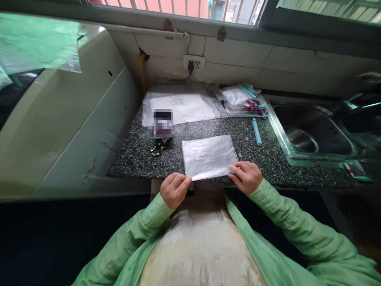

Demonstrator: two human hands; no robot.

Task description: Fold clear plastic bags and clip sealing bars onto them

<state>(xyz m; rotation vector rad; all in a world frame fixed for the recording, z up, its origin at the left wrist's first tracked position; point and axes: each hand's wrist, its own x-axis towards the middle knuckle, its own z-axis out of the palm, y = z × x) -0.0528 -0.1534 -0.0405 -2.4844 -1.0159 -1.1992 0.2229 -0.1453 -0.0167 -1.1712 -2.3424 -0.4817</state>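
Observation:
A clear plastic bag (210,155) lies nearly flat at the front edge of the speckled countertop. My left hand (175,190) pinches its near left corner between thumb and fingers. At the near right corner, my right hand (246,176) grips the bag's edge in the same way. To the right of the bag, a light blue bag clip (256,132) rests on the stone. Farther back sits a plastic pouch (236,97) with several blue and dark red clips on and around it.
A large clear plastic sheet or bag (190,103) is spread at the back, near a pixelated item (161,123) with a chain (159,147). A steel sink (315,131) is at right, a small packet (357,170) before it. A pale appliance (89,99) borders the left. A socket (194,64) is on the wall.

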